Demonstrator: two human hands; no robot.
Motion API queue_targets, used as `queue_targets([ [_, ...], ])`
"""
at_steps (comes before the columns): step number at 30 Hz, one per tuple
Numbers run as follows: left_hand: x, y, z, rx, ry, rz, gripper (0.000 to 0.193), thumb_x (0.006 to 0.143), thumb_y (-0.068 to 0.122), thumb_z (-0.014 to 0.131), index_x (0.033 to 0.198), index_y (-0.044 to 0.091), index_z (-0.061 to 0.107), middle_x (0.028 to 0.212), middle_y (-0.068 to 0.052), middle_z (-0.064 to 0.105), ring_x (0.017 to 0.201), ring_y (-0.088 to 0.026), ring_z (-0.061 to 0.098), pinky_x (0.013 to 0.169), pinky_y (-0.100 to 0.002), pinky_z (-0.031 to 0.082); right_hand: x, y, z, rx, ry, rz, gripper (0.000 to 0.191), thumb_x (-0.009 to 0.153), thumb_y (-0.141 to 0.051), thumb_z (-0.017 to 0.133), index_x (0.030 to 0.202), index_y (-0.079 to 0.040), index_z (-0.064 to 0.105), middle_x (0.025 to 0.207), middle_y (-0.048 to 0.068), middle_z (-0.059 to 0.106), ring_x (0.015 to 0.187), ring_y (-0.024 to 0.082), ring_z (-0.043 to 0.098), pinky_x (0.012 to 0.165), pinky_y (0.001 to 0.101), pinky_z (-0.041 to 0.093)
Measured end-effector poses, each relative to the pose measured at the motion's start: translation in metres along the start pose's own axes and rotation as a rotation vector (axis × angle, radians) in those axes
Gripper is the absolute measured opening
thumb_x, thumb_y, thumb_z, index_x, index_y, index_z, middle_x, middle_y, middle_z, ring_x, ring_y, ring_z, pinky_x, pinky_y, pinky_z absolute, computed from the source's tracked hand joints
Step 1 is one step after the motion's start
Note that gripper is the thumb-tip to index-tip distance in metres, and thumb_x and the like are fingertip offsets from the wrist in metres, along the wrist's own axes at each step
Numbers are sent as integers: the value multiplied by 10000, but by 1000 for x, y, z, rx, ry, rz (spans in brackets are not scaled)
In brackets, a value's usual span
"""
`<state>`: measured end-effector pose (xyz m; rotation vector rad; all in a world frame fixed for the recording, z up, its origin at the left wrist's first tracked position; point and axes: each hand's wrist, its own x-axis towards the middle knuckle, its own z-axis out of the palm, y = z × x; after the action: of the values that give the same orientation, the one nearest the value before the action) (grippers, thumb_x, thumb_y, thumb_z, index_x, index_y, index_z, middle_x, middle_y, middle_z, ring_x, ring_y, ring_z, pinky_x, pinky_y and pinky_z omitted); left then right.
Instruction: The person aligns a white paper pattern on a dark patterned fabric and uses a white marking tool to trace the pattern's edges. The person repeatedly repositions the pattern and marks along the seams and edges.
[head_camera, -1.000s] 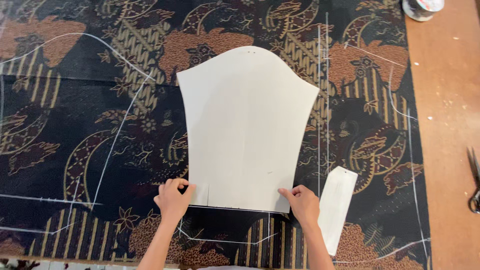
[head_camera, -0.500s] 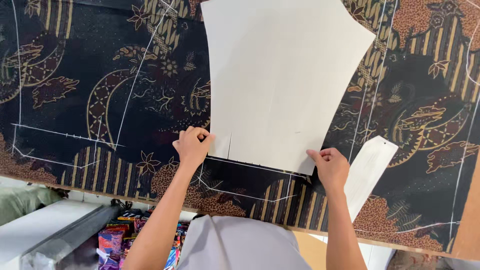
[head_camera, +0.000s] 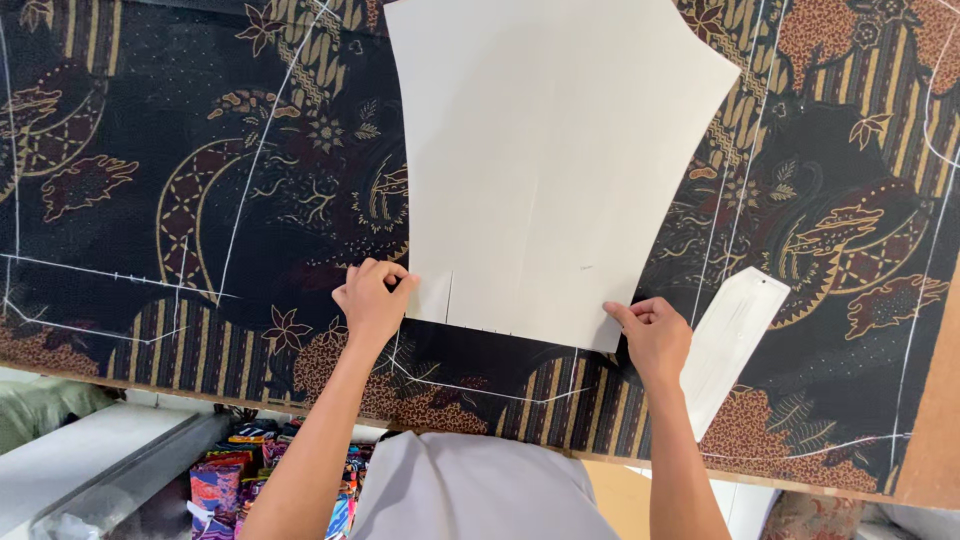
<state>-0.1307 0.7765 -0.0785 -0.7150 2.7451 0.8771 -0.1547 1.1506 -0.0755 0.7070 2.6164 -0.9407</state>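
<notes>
A large white paper pattern piece (head_camera: 545, 160) with curved sides lies flat on dark batik fabric (head_camera: 200, 200) printed with brown and gold motifs and marked with white chalk lines. My left hand (head_camera: 372, 300) pinches the pattern's lower left corner. My right hand (head_camera: 652, 338) grips its lower right corner. Both hands rest at the pattern's bottom edge, near the front edge of the fabric.
A narrow white paper strip (head_camera: 730, 335) lies on the fabric just right of my right hand. The wooden table edge (head_camera: 935, 420) shows at the right. Below the table's front edge sit colourful fabric scraps (head_camera: 225, 475) and a grey surface (head_camera: 90, 470).
The view has tilted down toward the table's front edge, so the pattern and hands appear higher. Both hands keep hold of the pattern's bottom corners; scissors and a white container left the view.
</notes>
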Motion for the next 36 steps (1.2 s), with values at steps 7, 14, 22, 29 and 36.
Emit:
queue_targets([
  [7,1,-3,3,-8,23,32,169,854,320,794,863,159,743,882,49,553,953,-184,505,953,-427,279,0,-1,1,10,6,-2,433,770,-428,891,817,-32,724,642,47,695,557,120,626,532,265,460],
  [14,0,-6,2,-16,32,39,167,846,319,800,848,160,749,876,45,557,955,-187,508,950,-432,275,-1,1,2,8,9,11,437,759,-430,895,807,-30,725,635,41,693,546,119,614,529,267,452],
  [22,0,-17,10,6,83,70,173,813,338,817,842,183,747,857,64,580,936,-200,537,892,-445,310,-2,5,4,14,44,7,440,753,-444,890,810,-36,734,636,48,694,550,133,619,529,299,476],
  [29,-6,-19,12,10,91,96,185,816,355,819,834,182,756,842,48,578,937,-203,536,907,-462,295,0,6,-6,-43,2,39,459,741,-486,874,779,-52,731,578,31,663,494,140,576,486,314,440],
  [36,-6,-18,11,13,46,61,185,826,359,804,829,178,764,852,56,580,946,-187,521,950,-449,278,1,10,-4,-40,2,9,438,756,-483,856,756,-63,729,544,20,636,457,130,536,444,287,393],
])
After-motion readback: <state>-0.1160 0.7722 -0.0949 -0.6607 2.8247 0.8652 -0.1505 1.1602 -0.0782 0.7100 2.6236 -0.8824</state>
